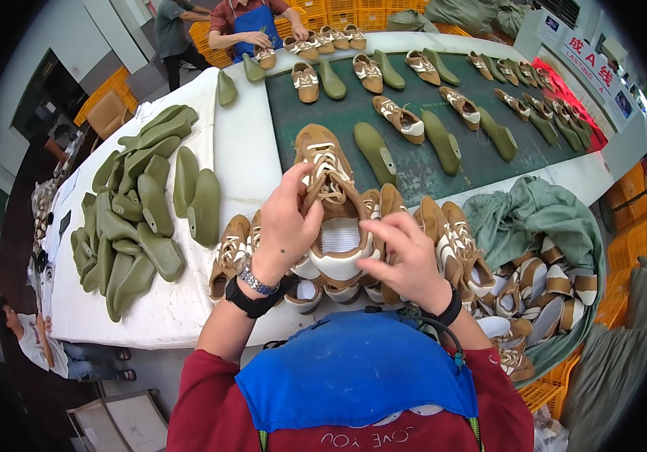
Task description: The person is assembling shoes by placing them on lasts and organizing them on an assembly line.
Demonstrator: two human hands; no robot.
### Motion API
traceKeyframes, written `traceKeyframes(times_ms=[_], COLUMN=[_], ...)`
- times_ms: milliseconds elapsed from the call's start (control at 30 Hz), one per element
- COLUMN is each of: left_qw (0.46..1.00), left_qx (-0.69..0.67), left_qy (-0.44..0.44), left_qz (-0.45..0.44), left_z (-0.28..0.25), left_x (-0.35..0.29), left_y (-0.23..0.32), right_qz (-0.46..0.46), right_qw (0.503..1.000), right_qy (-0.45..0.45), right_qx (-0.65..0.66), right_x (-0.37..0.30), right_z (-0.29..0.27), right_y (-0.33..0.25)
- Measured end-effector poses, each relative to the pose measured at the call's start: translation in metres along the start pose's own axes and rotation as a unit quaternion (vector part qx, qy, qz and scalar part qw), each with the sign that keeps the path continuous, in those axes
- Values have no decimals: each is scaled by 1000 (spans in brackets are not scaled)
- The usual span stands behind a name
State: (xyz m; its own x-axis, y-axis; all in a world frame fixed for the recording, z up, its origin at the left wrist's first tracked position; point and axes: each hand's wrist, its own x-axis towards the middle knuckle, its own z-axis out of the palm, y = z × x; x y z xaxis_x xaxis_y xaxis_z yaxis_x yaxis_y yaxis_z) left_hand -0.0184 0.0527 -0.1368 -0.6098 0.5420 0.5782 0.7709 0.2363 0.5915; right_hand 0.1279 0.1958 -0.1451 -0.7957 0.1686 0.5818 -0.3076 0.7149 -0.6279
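Observation:
In front of me a brown sneaker point(315, 138) with white trim and laces is raised above several similar shoes, its toe pointing away. My left hand point(284, 226) grips its left side, fingers curled near the laces and opening. Closed against the right of the white heel collar is my right hand point(409, 258), thumb and fingers at the rim. A white ribbed insole point(340, 235) shows inside the shoe. Beneath and beside my hands stand more brown sneakers point(230, 252), partly hidden by my wrists and the held shoe.
Green shoe lasts point(143, 248) lie heaped on the white tabletop point(244, 162) at left. Sneakers and lasts stand in rows across the dark green moving surface point(293, 124). A green cloth point(530, 215) drapes a shoe-filled container at right. Across the table, a person in a blue apron point(252, 24) handles shoes.

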Motion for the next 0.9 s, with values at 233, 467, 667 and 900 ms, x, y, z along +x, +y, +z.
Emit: traceKeyframes(times_ms=[233, 467, 667, 900], left_qw=[981, 976, 941, 867], left_qx=[-137, 33, 290, 316], left_qy=[-20, -84, -58, -92], left_qz=[-136, -199, -164, -375], left_z=[-14, -57, -108, -113], left_x=[3, -7, -66, -88], left_y=[-24, -115, -264, -328], right_qz=[-19, 77, 165, 239], right_qw=[984, 956, 906, 920], right_qy=[-173, -269, -369, -276], right_qx=[-29, -84, -126, -143], right_x=[24, 105, 158, 188], right_z=[7, 15, 72, 147], right_y=[3, 88, 205, 286])
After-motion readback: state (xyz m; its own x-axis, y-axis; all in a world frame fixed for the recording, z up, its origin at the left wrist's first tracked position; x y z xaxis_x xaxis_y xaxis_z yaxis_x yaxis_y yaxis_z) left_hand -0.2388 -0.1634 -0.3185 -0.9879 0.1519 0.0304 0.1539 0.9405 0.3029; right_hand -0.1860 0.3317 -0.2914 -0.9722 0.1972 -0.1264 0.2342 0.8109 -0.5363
